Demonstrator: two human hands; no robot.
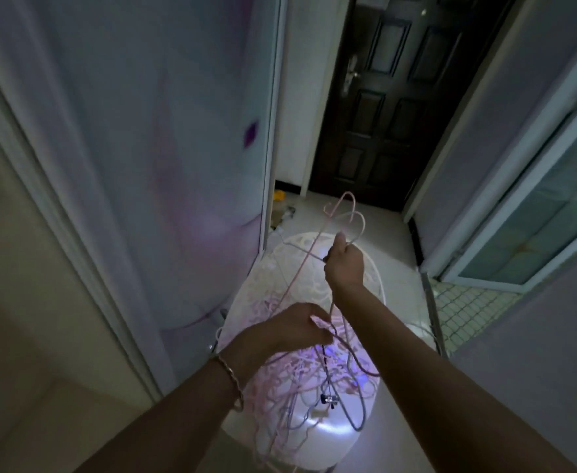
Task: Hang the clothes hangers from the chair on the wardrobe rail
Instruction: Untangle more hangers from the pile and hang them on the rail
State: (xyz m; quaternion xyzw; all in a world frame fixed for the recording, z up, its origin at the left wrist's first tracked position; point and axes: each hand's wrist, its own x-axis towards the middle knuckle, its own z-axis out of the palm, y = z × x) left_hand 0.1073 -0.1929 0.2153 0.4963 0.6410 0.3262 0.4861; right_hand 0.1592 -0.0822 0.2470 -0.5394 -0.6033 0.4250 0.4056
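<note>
the room is dim with a cold bluish cast, and the far door (pixel 393 97) sits almost black. the one bright patch is a white-violet glare on the near chair (pixel 335 428), blown out around the hangers (pixel 280 370), while the arms (pixel 451 370) in front of it read as dark shapes. the wardrobe panel (pixel 143 131) on the left is smeared and soft, and straight edges bow outward toward the sides of the view.

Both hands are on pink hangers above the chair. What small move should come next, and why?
Probably raise the right hand a little while the left hand frees the lower wires. The right hand grips the raised hangers below their hooks, but their lower parts run into the tangled pile on the chair, where the left hand pinches them.
</note>
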